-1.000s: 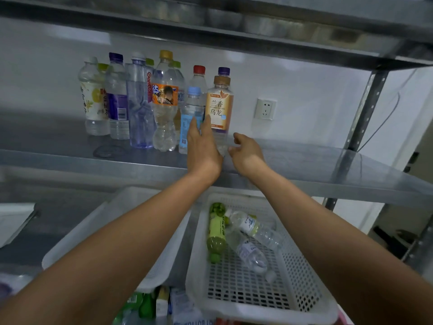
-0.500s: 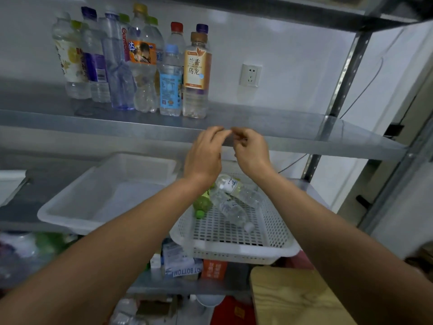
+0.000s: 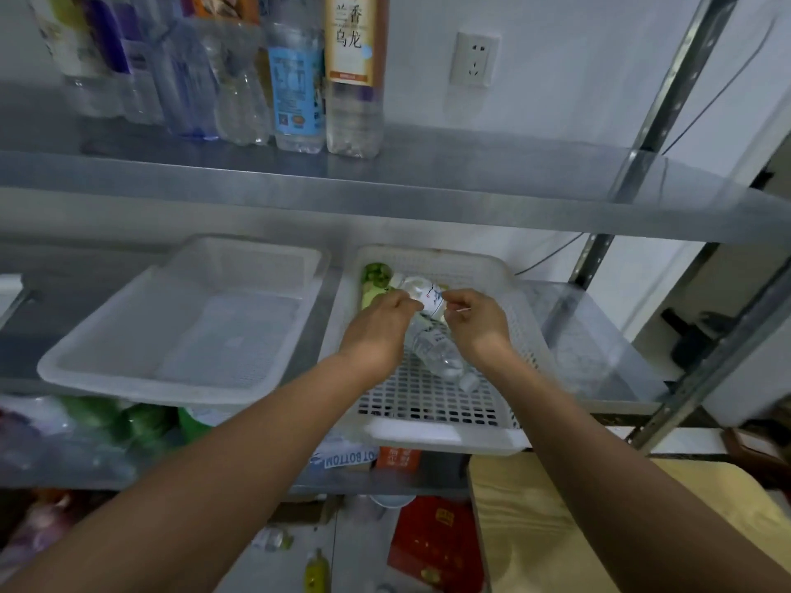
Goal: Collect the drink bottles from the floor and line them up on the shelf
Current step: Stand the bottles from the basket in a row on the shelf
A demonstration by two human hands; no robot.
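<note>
My left hand [image 3: 379, 331] and right hand [image 3: 477, 323] meet at a clear bottle [image 3: 423, 293] in the white basket [image 3: 441, 436] (fingers curled; whether they actually grip it, I cannot tell).

Wall [image 3: 556, 100]: white, socket [image 3: 473, 58] at 1 o'clock.
Floor [image 3: 355, 558]: grey, 6 o'clock.
Furniture: pale wooden top [image 3: 556, 528], 5 o'clock.
Light: dim.

Storeroom or back room; home or shop unclear. Grey slotted-angle metal shelving [image 3: 471, 173] stands against a plain white wall [image 3: 556, 113] with a white wall socket [image 3: 474, 58]. It holds a row of upright plastic drink bottles [image 3: 295, 79], 2 white plastic trays [image 3: 128, 310] and cartons, with a red cardboard box [image 3: 436, 545] on the floor.
</note>
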